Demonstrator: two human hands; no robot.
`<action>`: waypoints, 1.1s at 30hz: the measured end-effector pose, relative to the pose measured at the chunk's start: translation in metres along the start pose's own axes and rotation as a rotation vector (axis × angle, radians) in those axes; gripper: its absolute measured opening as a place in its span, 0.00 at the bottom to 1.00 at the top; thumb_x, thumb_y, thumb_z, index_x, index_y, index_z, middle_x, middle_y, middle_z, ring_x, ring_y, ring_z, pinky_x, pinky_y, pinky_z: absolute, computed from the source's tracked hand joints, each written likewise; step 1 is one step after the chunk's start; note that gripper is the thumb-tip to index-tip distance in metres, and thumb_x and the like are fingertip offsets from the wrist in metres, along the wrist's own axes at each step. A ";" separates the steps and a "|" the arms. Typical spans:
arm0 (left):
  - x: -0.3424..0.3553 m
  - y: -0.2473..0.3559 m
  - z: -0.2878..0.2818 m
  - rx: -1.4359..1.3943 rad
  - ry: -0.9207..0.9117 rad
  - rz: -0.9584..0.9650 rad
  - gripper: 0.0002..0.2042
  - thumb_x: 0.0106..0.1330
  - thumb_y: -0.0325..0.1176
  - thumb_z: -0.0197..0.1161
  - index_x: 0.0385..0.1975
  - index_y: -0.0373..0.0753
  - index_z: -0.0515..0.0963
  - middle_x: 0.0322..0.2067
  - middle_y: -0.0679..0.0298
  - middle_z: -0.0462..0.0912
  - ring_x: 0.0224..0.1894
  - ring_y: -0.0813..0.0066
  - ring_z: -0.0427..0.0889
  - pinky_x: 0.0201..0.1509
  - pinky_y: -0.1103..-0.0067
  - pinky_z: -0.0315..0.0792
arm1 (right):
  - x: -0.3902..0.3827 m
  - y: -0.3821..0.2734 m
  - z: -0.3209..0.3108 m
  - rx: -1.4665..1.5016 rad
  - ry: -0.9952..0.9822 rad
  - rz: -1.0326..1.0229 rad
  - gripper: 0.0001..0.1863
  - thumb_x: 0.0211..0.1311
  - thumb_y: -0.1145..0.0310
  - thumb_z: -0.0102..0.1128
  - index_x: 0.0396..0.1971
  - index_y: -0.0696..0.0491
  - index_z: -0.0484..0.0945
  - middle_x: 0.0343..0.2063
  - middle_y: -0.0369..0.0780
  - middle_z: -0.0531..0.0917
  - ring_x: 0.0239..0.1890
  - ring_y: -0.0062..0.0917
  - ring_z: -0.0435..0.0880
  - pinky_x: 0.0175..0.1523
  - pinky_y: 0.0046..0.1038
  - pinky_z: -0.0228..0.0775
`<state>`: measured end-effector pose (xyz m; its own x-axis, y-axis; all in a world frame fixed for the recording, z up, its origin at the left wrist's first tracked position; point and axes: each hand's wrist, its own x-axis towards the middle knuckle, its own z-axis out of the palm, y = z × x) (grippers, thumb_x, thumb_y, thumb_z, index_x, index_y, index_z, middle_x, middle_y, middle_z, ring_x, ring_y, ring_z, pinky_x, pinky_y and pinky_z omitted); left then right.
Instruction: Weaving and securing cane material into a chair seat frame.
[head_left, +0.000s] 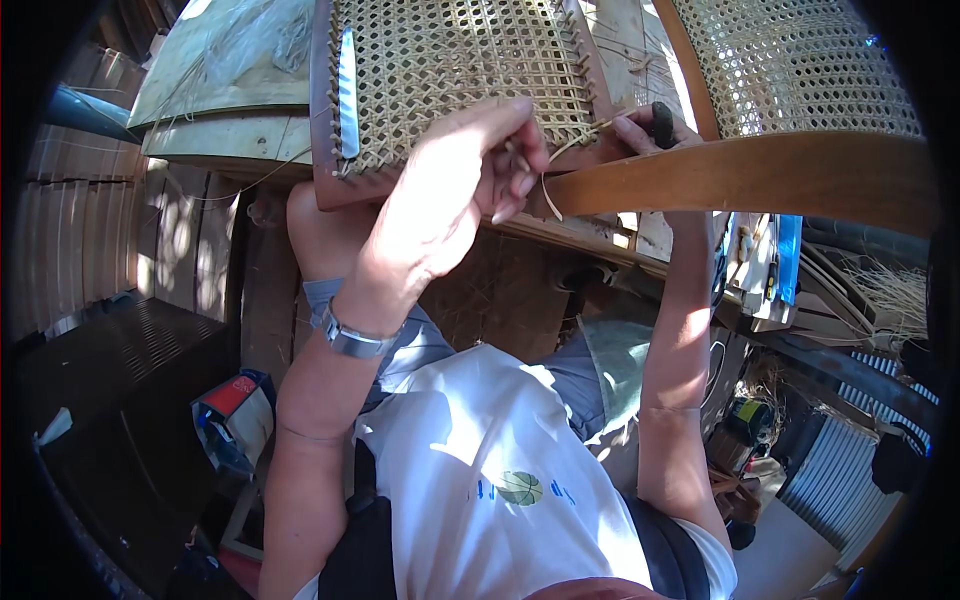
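A woven cane seat panel [455,75] in a reddish-brown wooden frame [323,100] lies in front of me. My left hand [480,165] hovers over its near right corner, fingers curled in; whether anything is inside them is hidden. A thin cane strand [553,200] passes by these fingertips, bends, and hangs its loose end over the wood. My right hand [655,135], at the frame's right corner, pinches the strand between thumb and finger. A dark rounded piece [662,125], perhaps a tool handle, also sits in that hand. Along the panel's left edge lies a pale flat strip [348,95].
A curved wooden rail [760,175] crosses in front of my right forearm. Another cane panel [800,65] stands at the upper right. Clear plastic [255,45] lies on the bench at the left. Loose cane fibres [885,295] are heaped at the far right.
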<state>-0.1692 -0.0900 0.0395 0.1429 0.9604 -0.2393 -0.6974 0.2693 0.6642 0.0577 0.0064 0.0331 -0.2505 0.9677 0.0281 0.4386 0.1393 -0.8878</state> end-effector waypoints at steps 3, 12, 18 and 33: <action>-0.013 -0.009 0.000 0.343 0.120 -0.040 0.15 0.73 0.47 0.55 0.34 0.40 0.74 0.23 0.72 0.73 0.22 0.87 0.68 0.22 0.88 0.59 | 0.004 0.001 0.000 0.072 -0.035 0.058 0.09 0.61 0.66 0.70 0.34 0.54 0.83 0.26 0.31 0.83 0.28 0.12 0.79 0.36 0.17 0.72; -0.013 -0.030 -0.003 0.927 0.120 0.117 0.08 0.62 0.30 0.62 0.32 0.31 0.80 0.25 0.59 0.83 0.27 0.68 0.83 0.36 0.74 0.75 | 0.015 0.010 -0.008 0.070 0.073 0.108 0.07 0.62 0.67 0.68 0.34 0.53 0.82 0.24 0.28 0.81 0.19 0.08 0.71 0.24 0.15 0.61; -0.018 -0.020 -0.003 1.104 0.155 0.248 0.06 0.61 0.29 0.63 0.31 0.33 0.80 0.26 0.58 0.81 0.30 0.62 0.82 0.38 0.71 0.75 | 0.023 0.015 -0.009 0.096 0.215 0.122 0.06 0.62 0.67 0.67 0.31 0.53 0.81 0.22 0.29 0.80 0.12 0.07 0.64 0.16 0.14 0.50; 0.008 -0.036 0.007 1.223 0.235 0.609 0.04 0.63 0.28 0.65 0.33 0.34 0.81 0.27 0.56 0.82 0.27 0.61 0.83 0.32 0.72 0.74 | 0.031 0.033 -0.015 -0.169 0.616 -0.300 0.13 0.61 0.65 0.70 0.39 0.55 0.78 0.25 0.32 0.78 0.20 0.09 0.68 0.24 0.14 0.60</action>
<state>-0.1381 -0.0915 0.0190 -0.1642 0.9464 0.2783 0.4637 -0.1750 0.8685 0.0771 0.0442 0.0120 0.1310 0.8180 0.5602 0.5674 0.4015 -0.7189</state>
